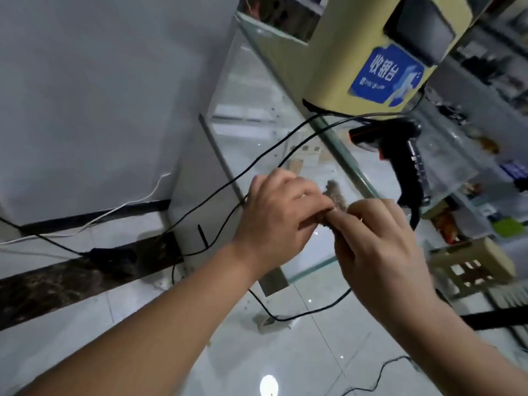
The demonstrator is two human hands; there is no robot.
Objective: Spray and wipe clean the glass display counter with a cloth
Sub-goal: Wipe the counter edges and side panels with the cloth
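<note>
A small grey-brown cloth (pixel 335 192) is bunched between both hands in front of the glass display counter (pixel 257 90). My left hand (pixel 281 214) grips the cloth from the left with curled fingers. Close beside it, my right hand (pixel 380 241) pinches the same cloth from the right. Most of the cloth is hidden inside the two hands; only a fuzzy tuft shows above them. No spray bottle is in view.
A black barcode scanner (pixel 400 155) lies on the counter top to the right. Behind it stands a yellow box with a blue sign (pixel 384 75). Black cables (pixel 257 164) hang across the counter's front. A power strip (pixel 111 254) lies on the tiled floor.
</note>
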